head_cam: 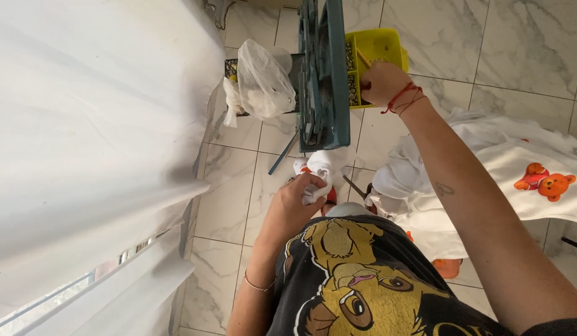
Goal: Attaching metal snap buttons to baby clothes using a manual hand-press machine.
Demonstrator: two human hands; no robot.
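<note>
My left hand (296, 200) is closed on a small white piece of fabric with red parts (319, 171), held below the lower end of a teal metal machine (323, 68). My right hand (383, 84) reaches up to the yellow plastic tray (382, 46) beside the machine, with fingers curled at the tray's edge. What the fingers hold, if anything, is hidden. A red string bracelet circles my right wrist.
A clear plastic bag of white pieces (263, 81) hangs left of the machine. White garments with an orange bear print (537, 177) lie on the marble floor at right. A white curtain (83, 143) fills the left side.
</note>
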